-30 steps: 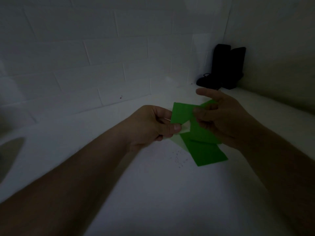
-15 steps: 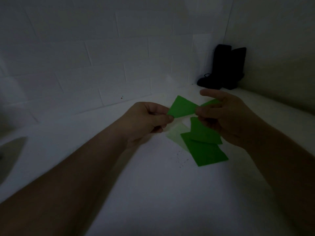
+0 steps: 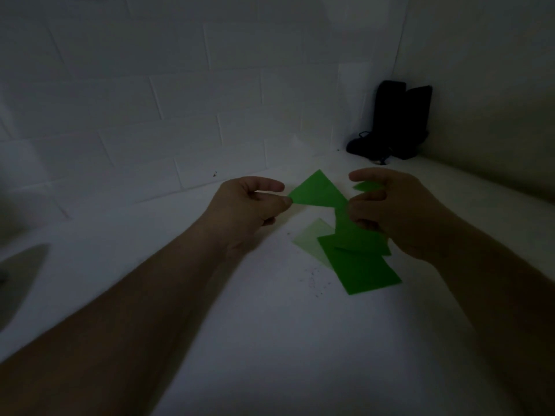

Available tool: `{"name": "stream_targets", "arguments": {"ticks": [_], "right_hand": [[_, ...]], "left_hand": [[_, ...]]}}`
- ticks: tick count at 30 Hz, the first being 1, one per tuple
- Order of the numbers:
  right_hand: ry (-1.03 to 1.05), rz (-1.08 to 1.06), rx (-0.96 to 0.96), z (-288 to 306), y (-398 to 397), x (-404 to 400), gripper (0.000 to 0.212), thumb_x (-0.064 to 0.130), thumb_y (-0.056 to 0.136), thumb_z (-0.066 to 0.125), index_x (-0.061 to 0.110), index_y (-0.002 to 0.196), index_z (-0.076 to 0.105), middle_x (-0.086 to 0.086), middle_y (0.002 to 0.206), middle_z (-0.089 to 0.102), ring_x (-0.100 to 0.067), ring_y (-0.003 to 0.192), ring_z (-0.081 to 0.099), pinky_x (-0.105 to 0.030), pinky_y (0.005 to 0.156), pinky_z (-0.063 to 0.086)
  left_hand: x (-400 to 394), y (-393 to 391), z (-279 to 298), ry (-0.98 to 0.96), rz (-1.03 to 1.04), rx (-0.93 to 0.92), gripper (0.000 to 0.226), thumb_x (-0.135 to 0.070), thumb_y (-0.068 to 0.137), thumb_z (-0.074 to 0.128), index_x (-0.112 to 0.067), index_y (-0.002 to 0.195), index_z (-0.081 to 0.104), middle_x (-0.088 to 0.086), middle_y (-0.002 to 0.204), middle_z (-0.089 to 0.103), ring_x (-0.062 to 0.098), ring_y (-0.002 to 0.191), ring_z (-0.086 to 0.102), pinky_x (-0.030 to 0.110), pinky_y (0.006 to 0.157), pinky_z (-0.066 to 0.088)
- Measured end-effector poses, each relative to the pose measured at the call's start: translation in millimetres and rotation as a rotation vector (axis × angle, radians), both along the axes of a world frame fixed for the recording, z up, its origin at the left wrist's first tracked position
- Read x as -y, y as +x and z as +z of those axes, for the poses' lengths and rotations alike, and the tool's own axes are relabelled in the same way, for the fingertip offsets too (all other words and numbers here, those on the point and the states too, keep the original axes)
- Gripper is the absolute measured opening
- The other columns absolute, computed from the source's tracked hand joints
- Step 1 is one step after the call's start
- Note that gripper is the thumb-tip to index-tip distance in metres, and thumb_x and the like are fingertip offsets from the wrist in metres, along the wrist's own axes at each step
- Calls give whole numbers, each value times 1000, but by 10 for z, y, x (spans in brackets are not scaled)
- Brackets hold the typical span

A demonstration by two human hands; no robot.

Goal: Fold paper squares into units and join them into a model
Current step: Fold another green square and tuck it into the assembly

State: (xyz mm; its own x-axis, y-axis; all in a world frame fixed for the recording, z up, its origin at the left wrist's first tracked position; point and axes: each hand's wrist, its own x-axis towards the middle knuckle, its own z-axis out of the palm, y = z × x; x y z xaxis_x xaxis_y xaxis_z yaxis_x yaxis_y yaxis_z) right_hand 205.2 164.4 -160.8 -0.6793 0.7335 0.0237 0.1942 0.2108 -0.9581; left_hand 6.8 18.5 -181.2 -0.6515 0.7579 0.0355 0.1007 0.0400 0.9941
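Two hands hold a folded green paper point(image 3: 318, 190) above the white counter point(image 3: 270, 325), mid-frame: left hand point(image 3: 246, 205) pinches its left tip, right hand point(image 3: 390, 211) grips its right end with curled fingers. More green squares point(image 3: 360, 265) lie just below it.

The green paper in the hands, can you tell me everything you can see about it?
The folded green paper piece is thin, bright green and looks like a triangle with its point up and a faint crease down the middle. It is held in the air above the white counter. The left hand pinches its left corner and the right hand grips its right end, where fingers hide part of it.
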Motion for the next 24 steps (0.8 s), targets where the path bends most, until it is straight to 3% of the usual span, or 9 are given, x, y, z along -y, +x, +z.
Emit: {"name": "stream_targets", "arguments": {"ticks": [3,7,9,12,16,20,24], "right_hand": [[-6,-8,1,7,-3,11,60,-5,81,75,16,134,57,-30,93,69,-25,68,60,-38,75,54],[-87,-35,-35,-4,-24,-22,53,-9,80,75,15,125,62,-29,93,71,-30,75,62,-57,93,54],[-126,-36,-58,-15,-31,-54,52,-10,79,76,16,122,63,-28,89,72,-32,77,60,-59,95,52],[-148,-19,-64,-24,-26,-58,51,-10,80,75,16,122,62,-27,87,72,-33,77,59,-51,88,52],[-153,-2,-59,-35,-32,-35,46,-8,81,75,16,118,63,-31,92,71,-34,80,60,-63,97,49],[-142,-38,-94,-54,-37,-77,43,-8,80,76,14,115,63,-22,74,70,-33,76,58,-48,81,50],[-147,-63,-98,-55,-38,-110,42,-9,82,74,14,116,62,-15,70,68,-32,75,57,-43,79,49]], "left_hand": [[3,-2,-20,10,10,6,22,-11,82,83,-16,102,76,2,84,72,13,79,67,27,81,60],[-7,7,-2,9,-10,27,19,-7,88,77,-17,104,75,9,93,73,15,83,67,24,79,60],[-11,16,12,7,-18,38,19,-5,90,74,-19,102,74,9,91,73,15,80,67,24,79,60],[-15,21,26,24,-19,62,18,-4,91,73,-19,102,75,8,88,72,16,79,65,26,79,59],[-10,5,17,41,5,117,17,-5,90,73,-16,103,76,6,85,71,17,80,65,28,79,58],[-14,31,22,53,-8,134,17,-2,91,72,-14,102,76,7,85,71,17,80,64,29,81,58],[-14,44,34,53,-12,138,17,-1,91,72,-12,103,75,11,88,70,17,80,64,29,79,59]]}}
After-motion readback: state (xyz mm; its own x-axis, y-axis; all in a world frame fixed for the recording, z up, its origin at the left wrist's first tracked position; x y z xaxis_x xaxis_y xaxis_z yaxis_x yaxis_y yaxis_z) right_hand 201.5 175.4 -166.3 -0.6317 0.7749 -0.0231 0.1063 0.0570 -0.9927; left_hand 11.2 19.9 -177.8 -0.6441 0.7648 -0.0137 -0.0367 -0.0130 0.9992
